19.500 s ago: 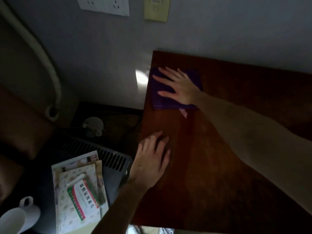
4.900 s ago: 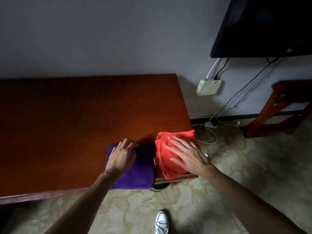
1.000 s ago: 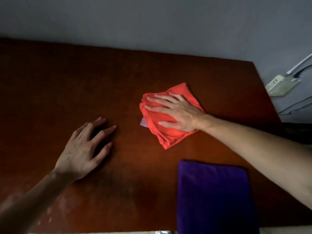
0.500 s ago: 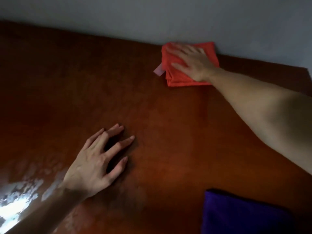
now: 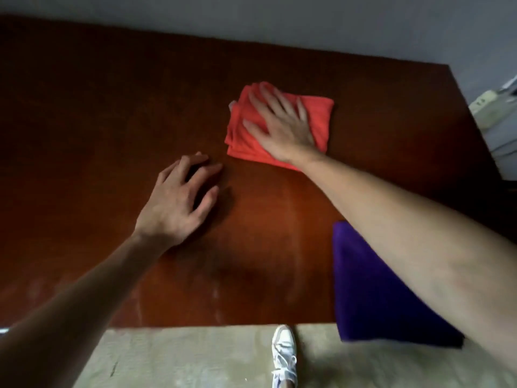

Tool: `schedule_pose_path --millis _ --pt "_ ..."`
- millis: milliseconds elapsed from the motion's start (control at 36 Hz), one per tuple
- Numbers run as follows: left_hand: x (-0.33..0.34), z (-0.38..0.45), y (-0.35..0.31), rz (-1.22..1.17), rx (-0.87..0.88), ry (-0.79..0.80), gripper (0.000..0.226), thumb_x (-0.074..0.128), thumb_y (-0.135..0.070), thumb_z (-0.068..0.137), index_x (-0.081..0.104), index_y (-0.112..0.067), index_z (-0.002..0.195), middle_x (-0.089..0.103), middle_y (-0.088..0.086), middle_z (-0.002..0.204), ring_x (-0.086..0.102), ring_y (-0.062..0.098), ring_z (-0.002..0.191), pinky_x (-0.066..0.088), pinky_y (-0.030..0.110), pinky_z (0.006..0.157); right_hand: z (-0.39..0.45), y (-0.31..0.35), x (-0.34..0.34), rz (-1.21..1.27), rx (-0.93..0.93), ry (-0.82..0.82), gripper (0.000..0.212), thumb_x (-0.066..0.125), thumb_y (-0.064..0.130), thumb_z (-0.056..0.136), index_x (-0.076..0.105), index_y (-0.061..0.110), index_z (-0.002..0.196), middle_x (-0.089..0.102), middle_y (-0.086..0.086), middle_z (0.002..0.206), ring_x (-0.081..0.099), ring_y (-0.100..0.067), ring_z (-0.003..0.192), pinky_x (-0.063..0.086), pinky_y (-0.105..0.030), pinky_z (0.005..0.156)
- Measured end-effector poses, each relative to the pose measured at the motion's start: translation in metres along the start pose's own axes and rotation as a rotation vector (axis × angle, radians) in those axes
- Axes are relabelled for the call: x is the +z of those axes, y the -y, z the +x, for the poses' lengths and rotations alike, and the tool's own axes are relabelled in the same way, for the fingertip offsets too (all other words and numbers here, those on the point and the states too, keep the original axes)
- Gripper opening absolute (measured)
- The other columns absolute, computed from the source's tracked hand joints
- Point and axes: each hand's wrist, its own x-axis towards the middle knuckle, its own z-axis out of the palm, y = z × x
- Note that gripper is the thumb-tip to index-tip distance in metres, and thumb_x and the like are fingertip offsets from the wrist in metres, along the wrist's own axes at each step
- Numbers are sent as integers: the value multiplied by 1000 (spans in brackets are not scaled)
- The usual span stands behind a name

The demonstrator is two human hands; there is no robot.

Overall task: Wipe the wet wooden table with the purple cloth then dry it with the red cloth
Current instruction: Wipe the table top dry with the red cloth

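Right hand [image 5: 282, 127] presses the red cloth [image 5: 321, 119] flat, fingers spread; left hand [image 5: 179, 203] rests fingers splayed, grasping nothing, beside it on the tabletop [image 5: 112, 113].

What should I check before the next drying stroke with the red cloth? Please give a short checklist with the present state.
1. Right hand flat on the red cloth: ok, palm and fingers press it down.
2. Left hand braced on the wooden table, away from the cloth: ok.
3. Red cloth folded, not bunched: ok, folded layers show at its left edge.
4. Purple cloth safely set aside: not ok, its near edge hangs over the table's front edge.
5. Surface dry: not ok, pale streaks remain near the front edge.
6. Far left of the table dry: cannot tell, too dark.
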Motion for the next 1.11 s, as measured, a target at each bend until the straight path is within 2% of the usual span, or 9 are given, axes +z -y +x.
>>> schedule_pose_path --millis 139,194,389,500,639,750,833,1028,1111 --pt "-3 -5 -2 -71 -54 -84 50 39 -43 101 49 -8 135 50 13 133 50 31 121 37 45 101 -89 45 4 5 18 -18 77 16 71 93 20 40 163 13 11 173 11 -15 159 9 -55 126" --pt "-6 -9 -2 -46 -54 -121 50 37 -45 100 53 -8 130 52 14 128 53 34 113 42 50 94 -128 59 7 -2 -3 -28 76 19 70 93 22 39 163 15 11 173 13 -15 159 9 -54 126" --pt "-38 -43 23 71 -141 -110 51 35 -50 99 52 -13 130 48 16 130 50 33 114 40 49 95 -247 91 5 -5 -104 -9 70 31 66 101 23 35 163 12 9 173 8 -14 160 11 -57 125" --pt "-56 -60 47 152 -132 -24 56 32 -53 98 50 -17 137 44 16 133 48 33 116 36 49 98 -263 94 2 -25 -145 39 71 31 67 101 18 36 164 7 11 173 4 -13 160 12 -58 125" --pt "-59 -69 69 220 -80 105 60 29 -56 97 41 -25 147 39 11 141 47 32 122 33 51 102 -237 80 -2 -43 -325 112 70 30 67 101 19 38 164 7 10 174 5 -14 160 12 -56 125" --pt "-54 -72 72 192 -97 117 60 28 -56 98 37 -29 151 35 7 151 40 30 135 26 51 111 -187 61 -9 -48 -565 216 67 37 65 102 21 41 163 7 11 174 4 -13 160 5 -52 128" --pt "-53 -72 71 181 -104 116 59 28 -55 99 37 -29 151 35 6 154 34 27 142 21 46 114 -140 53 -9 -48 -663 237 68 38 64 101 22 41 162 7 10 174 5 -14 160 6 -49 127" --pt "-56 -70 71 164 -110 135 57 32 -54 99 40 -31 150 36 3 155 31 21 145 19 42 115 -18 36 -3 -50 -650 195 66 37 62 102 25 38 162 13 8 173 13 -15 159 17 -52 124" --pt "-57 -70 73 149 -125 165 58 31 -56 99 38 -33 151 32 1 158 27 20 148 15 40 117 29 32 -2 -46 -626 204 66 32 63 102 23 38 163 14 8 173 15 -16 159 15 -50 124"
